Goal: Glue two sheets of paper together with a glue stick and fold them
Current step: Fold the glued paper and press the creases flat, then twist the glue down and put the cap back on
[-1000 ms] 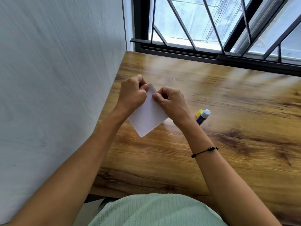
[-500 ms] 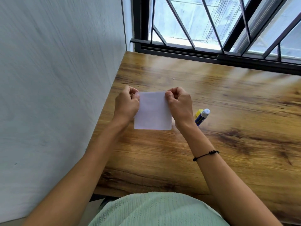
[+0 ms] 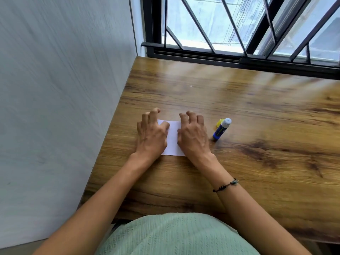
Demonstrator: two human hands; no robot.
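Note:
A small folded white paper lies flat on the wooden table. My left hand rests palm down on its left side, with curled, spread fingers. My right hand presses palm down on its right side in the same way. Only a strip of paper shows between the two hands. A blue glue stick with a white tip lies on the table just right of my right hand. Its yellow cap sits beside it.
A grey wall runs along the table's left edge. A barred window with a black frame closes off the far edge. The table's near edge meets my green shirt.
The paper was held up, pinched at its top corners by both hands. Now it lies flat on the table, and both hands have opened and press down on it.

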